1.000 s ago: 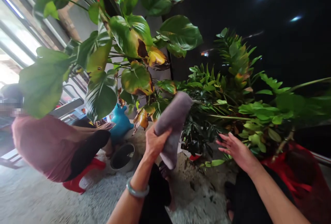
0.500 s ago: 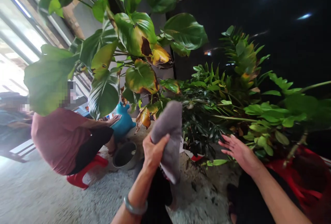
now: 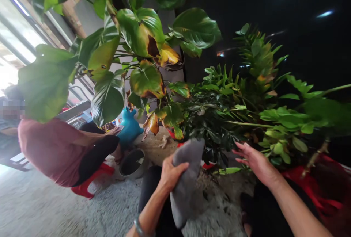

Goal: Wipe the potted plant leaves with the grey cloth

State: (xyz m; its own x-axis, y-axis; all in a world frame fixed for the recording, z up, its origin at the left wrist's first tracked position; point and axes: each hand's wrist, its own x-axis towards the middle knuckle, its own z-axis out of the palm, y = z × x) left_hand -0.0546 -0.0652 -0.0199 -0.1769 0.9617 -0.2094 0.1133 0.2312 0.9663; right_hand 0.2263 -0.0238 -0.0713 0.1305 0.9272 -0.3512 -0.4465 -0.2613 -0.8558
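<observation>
Folded grey cloth (image 3: 188,182) hangs from my left hand (image 3: 171,173), pinched between thumb and fingers. My left wrist carries a pale bangle (image 3: 139,226). Off to the right, my right hand (image 3: 253,162) is open with its fingers spread, palm turned inward, and nothing in it. Its fingertips are close to the dark leaves of a low bushy plant (image 3: 211,120); whether they touch I cannot tell. Above my left hand rises a large broad-leaved plant (image 3: 142,32), several of its leaves yellow and browned at the edges.
At the left a person in a dull red shirt (image 3: 52,149) sits on a red stool (image 3: 91,182). Beside them stand a grey bucket (image 3: 133,164) and a blue animal-shaped toy (image 3: 130,125). Red material (image 3: 320,189) lies at the lower right. A glossy black wall (image 3: 260,3) stands behind.
My left hand has lowered the cloth and moved it slightly right. My right hand has hardly moved. The seated person leans further left.
</observation>
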